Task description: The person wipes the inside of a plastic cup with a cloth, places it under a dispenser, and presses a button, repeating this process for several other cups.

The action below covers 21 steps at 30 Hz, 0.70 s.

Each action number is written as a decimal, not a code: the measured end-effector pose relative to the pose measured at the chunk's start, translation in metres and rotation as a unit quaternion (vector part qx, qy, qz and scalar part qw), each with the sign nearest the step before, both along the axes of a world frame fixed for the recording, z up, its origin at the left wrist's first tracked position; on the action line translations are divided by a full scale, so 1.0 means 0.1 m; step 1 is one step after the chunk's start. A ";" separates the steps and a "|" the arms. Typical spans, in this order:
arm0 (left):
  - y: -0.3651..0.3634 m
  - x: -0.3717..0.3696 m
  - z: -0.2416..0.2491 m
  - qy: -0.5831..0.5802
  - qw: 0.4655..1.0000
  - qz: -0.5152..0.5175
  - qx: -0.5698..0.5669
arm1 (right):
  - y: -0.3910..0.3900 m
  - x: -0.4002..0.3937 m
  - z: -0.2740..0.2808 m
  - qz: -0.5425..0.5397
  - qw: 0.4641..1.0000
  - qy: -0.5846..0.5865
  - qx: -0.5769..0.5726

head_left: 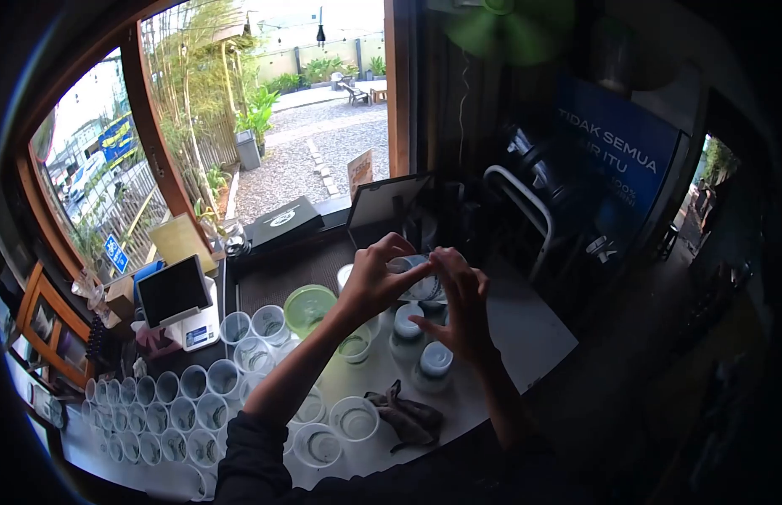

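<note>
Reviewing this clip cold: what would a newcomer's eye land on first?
Probably the bright gravel yard seen through the window at upper left of centre, glaring against the dark room. Next, the many clear cups crowded in rows across the lower left. Then the left hand and right hand, fingers close together near the middle, above the white-topped containers.

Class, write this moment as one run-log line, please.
left hand: at clear container | right hand: at same container | nearby: white-lidded jars, crumpled dark cloth, clear cups
</note>
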<state>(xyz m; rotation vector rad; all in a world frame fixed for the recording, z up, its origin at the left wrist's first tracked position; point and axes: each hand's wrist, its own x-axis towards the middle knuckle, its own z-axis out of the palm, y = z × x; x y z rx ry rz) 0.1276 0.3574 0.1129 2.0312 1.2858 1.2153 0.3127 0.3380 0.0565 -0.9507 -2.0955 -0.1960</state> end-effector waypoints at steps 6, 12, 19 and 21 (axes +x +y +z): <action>0.92 0.55 -0.04 -0.264 0.937 -0.147 -0.175 | 0.85 0.52 -0.02 0.003 0.974 0.226 -0.003; 2.21 0.84 -0.28 0.043 0.997 0.027 0.065 | 2.09 0.83 0.37 0.084 0.874 0.479 -0.004; 3.13 1.01 -0.96 0.270 0.954 0.023 0.127 | 3.80 0.65 0.13 -0.011 0.945 0.316 0.084; 3.15 1.01 -0.90 0.299 0.951 0.011 0.082 | 4.11 0.59 -0.04 -0.043 0.959 0.280 0.011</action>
